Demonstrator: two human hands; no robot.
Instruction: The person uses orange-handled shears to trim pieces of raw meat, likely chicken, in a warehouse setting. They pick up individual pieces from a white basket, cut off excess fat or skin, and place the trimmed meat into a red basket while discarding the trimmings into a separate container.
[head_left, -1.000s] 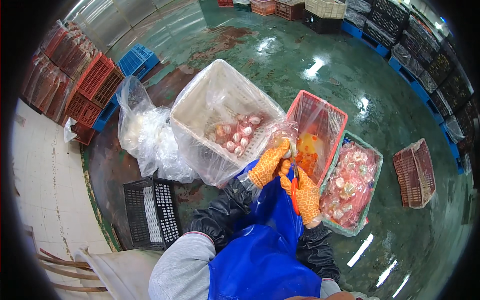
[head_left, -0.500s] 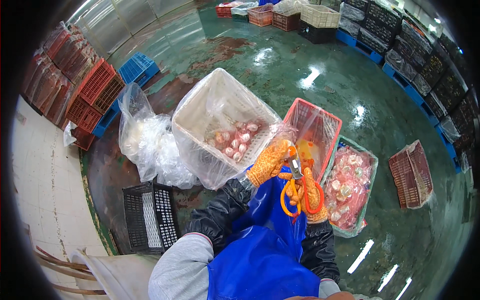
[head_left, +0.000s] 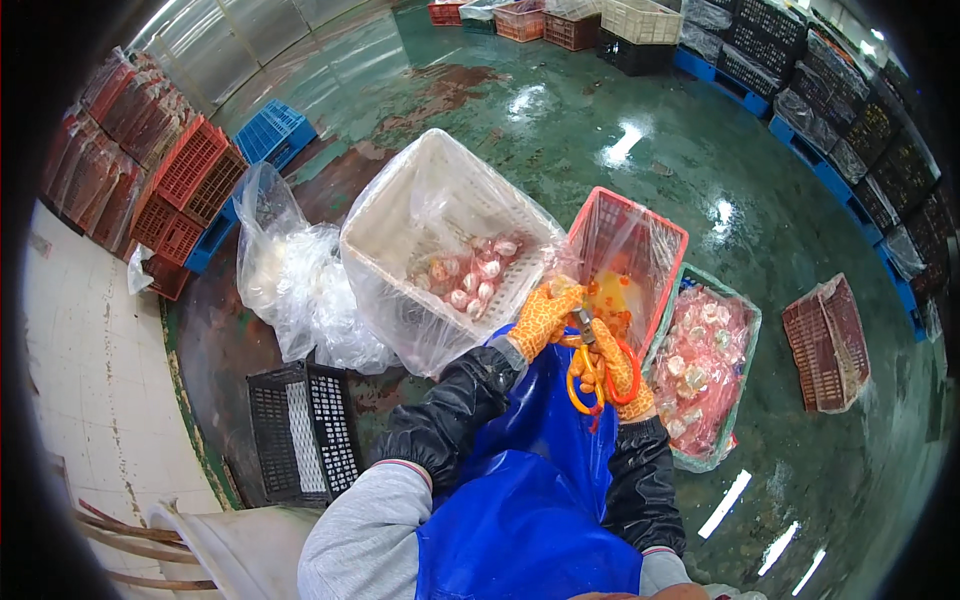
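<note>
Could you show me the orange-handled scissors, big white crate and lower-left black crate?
Scissors (head_left: 571, 386): head view, on a handle loop.
White crate (head_left: 400, 220): head view, on its inner wall.
Black crate (head_left: 331, 420): head view, on its latticed side.

Industrial workroom: wet floor (head_left: 550, 140), stacked crates (head_left: 190, 165)

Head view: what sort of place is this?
Likely a food-processing or packing room: wet green floor, black plastic crates stacked on blue pallets, and a worker in a glossy blue apron.
</note>
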